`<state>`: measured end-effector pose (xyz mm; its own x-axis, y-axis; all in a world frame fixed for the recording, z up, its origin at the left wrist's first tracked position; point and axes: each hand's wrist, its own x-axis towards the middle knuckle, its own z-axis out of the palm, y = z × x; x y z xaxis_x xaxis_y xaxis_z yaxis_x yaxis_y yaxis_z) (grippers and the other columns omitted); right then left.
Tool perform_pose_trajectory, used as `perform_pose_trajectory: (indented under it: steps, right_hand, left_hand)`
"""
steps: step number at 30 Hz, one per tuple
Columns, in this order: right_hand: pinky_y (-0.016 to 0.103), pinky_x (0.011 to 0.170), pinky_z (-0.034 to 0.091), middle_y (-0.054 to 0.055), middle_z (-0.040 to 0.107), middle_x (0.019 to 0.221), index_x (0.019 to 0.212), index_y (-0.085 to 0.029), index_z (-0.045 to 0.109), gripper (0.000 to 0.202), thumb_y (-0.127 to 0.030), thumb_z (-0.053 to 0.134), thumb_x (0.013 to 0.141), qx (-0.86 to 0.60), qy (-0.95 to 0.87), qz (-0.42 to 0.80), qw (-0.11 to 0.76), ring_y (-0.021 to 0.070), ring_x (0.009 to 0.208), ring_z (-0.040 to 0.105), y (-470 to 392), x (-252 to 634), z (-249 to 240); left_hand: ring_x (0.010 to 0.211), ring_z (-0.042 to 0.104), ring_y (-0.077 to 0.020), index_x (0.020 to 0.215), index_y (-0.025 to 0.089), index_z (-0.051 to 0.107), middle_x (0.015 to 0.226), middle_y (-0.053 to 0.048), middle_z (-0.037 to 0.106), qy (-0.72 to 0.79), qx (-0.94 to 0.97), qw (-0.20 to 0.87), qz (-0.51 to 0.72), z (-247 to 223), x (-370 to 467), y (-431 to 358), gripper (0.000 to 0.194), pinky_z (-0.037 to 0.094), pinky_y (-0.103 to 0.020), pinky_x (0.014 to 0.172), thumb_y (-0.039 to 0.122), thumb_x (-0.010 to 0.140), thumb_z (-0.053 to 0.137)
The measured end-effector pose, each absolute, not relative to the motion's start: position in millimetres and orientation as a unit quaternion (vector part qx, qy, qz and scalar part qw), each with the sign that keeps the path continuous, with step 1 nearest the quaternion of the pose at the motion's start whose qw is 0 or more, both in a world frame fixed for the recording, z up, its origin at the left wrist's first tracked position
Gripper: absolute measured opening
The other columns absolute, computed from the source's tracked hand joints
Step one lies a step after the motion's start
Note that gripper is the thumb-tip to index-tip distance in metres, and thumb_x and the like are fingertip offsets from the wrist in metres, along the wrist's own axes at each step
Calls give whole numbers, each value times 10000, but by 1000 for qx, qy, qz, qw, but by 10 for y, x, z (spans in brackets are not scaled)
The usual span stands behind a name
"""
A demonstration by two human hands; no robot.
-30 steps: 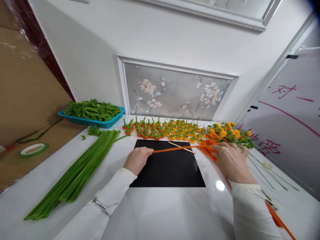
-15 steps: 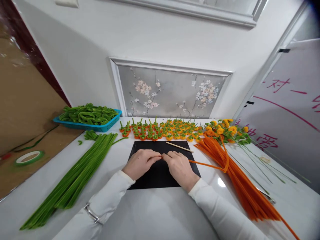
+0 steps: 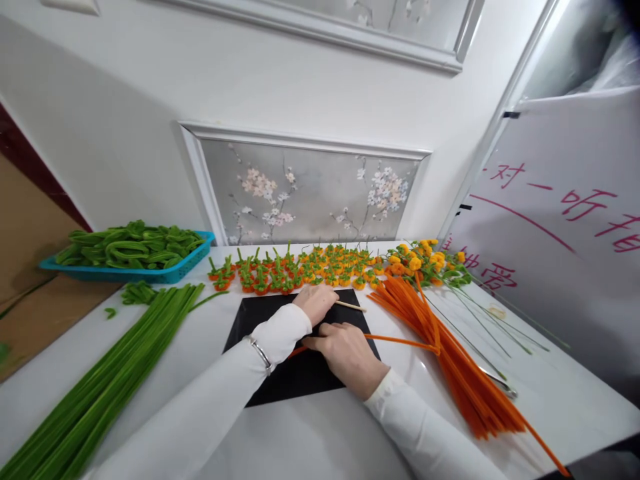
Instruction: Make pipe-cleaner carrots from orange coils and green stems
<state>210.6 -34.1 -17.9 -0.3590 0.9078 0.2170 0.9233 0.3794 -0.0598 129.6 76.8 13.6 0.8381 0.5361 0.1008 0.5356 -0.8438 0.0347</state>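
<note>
My left hand [image 3: 316,304] reaches across to the top of a black mat [image 3: 260,320], its fingers closed on the left end of a thin wooden stick [image 3: 351,306]. Just below it, my right hand [image 3: 347,355] is closed over an orange pipe cleaner [image 3: 400,341], pressing it against the mat. One length of that pipe cleaner runs out to the right with its far end bent, and a short piece shows left of the fingertips. My left forearm partly covers the mat.
Rows of small orange and yellow pumpkin shapes [image 3: 285,279] stand behind the mat. Green pipe cleaners [image 3: 120,373] lie left, below a blue basket [image 3: 193,260] of green pieces. An orange bundle [image 3: 450,360] and yellow flowers [image 3: 415,263] are right. Scissors [image 3: 503,383] lie partly hidden.
My left hand has left the pipe cleaner and moved right and up to the wooden stick. My right hand stays on the pipe cleaner. The whole view has shifted.
</note>
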Motion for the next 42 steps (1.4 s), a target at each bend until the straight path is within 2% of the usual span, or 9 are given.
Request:
perform_pose_trajectory:
  steps: [5, 9, 18, 24, 28, 31, 36, 39, 42]
  right_hand:
    - [274, 606, 362, 0, 626, 803, 1074, -329, 619, 265, -183, 473, 909, -556, -823, -38, 109, 147, 676, 584, -333, 2110, -173]
    - [283, 639, 357, -2, 633, 801, 1060, -318, 623, 260, -165, 491, 897, -539, -833, -34, 119, 149, 710, 586, -331, 2121, -177]
    - [281, 666, 342, 6, 634, 784, 891, -229, 650, 192, -117, 495, 873, -488, -849, -64, 191, 151, 767, 565, -388, 2156, -137]
    - [271, 645, 358, 22, 656, 794, 1112, -268, 635, 324, -104, 451, 903, -443, -839, -92, 302, 138, 731, 561, -436, 2202, -78]
    - [261, 688, 436, 39, 689, 847, 1014, -241, 696, 273, -172, 446, 932, -411, -832, -4, 372, 138, 768, 590, -401, 2231, 12]
    - [253, 706, 488, 43, 694, 861, 933, -213, 717, 253, -226, 464, 929, -385, -822, 142, 395, 132, 782, 616, -364, 2245, 94]
    - [211, 576, 494, 25, 679, 792, 892, -199, 723, 186, -321, 587, 858, -351, -773, 361, 386, 106, 647, 599, -337, 2289, 169]
    - [226, 630, 497, 37, 691, 830, 913, -209, 725, 173, -306, 594, 856, -355, -758, 354, 418, 117, 708, 618, -311, 2265, 103]
    - [237, 652, 496, 46, 696, 827, 891, -208, 729, 182, -305, 577, 869, -341, -769, 307, 445, 127, 733, 633, -297, 2192, -36]
  left_hand:
    - [897, 609, -273, 807, 129, 645, 888, -135, 638, 292, 955, -27, 41, 71, 1330, 791, 208, 456, -398, 758, 46, 830, 456]
    - [941, 577, -266, 824, 128, 603, 914, -133, 612, 298, 954, -19, 39, 42, 1310, 791, 202, 432, -394, 798, 6, 808, 443]
    - [690, 587, -155, 958, 173, 506, 765, -22, 623, 316, 937, 117, 95, 182, 760, 576, 165, 422, -252, 642, 152, 903, 352]
    - [661, 565, -128, 885, 182, 630, 722, 2, 638, 351, 898, 243, 111, 221, 243, 226, 244, 388, -208, 604, 264, 891, 401]
    - [537, 434, -102, 680, 133, 636, 561, 17, 519, 336, 838, 419, 100, 144, 78, 113, 328, 318, -207, 527, 381, 843, 495]
    - [504, 336, -86, 705, 121, 641, 520, 43, 412, 305, 790, 516, 128, 121, 38, 71, 378, 259, -208, 496, 454, 829, 512]
    - [457, 249, -93, 768, 115, 708, 498, 40, 332, 339, 722, 593, 110, 197, 60, -17, 701, 180, -240, 446, 610, 885, 226]
    - [443, 224, -94, 723, 116, 724, 488, 30, 326, 346, 708, 610, 87, 231, 83, -64, 794, 170, -254, 446, 632, 881, 142]
    - [441, 211, -87, 726, 111, 717, 509, 26, 352, 329, 694, 635, 86, 219, 94, -96, 725, 151, -262, 448, 611, 885, 216]
